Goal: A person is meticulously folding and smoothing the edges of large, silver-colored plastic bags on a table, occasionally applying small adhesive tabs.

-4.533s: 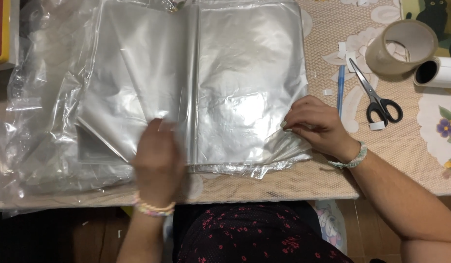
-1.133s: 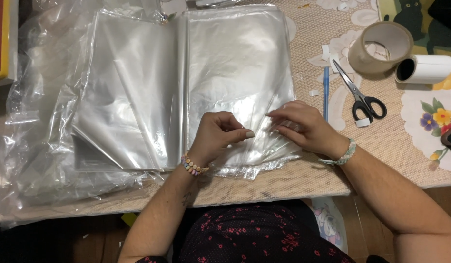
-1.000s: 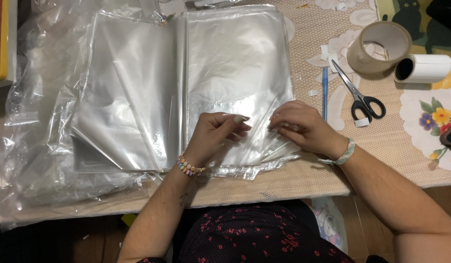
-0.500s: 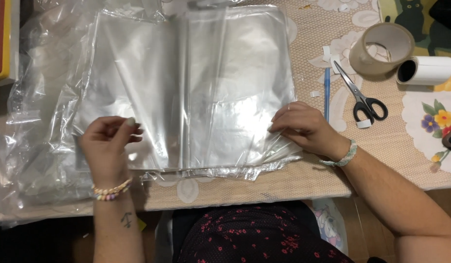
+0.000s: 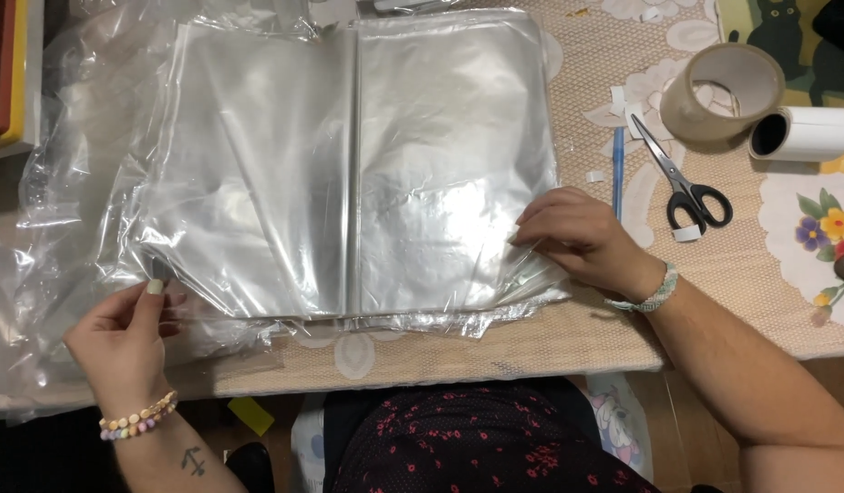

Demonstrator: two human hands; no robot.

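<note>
Now our left hand [image 5: 121, 342] pinches one clear plastic sheet [image 5: 249, 173]; our right hand [image 5: 577, 239] presses the slippery stack of clear plastic sheets [image 5: 449, 164] flat, which may slide.

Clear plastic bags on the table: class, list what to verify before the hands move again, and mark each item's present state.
1. Left hand pinches the lower left corner of the top clear bag: ok.
2. Right hand presses the stack's lower right corner flat: ok.
3. Stack of bags lies fully on the table: ok.
4. Only one sheet in the left grip: cannot tell.
5. Scissors closed, apart from both hands: ok.
6. Tape roll off the bags: ok.
</note>
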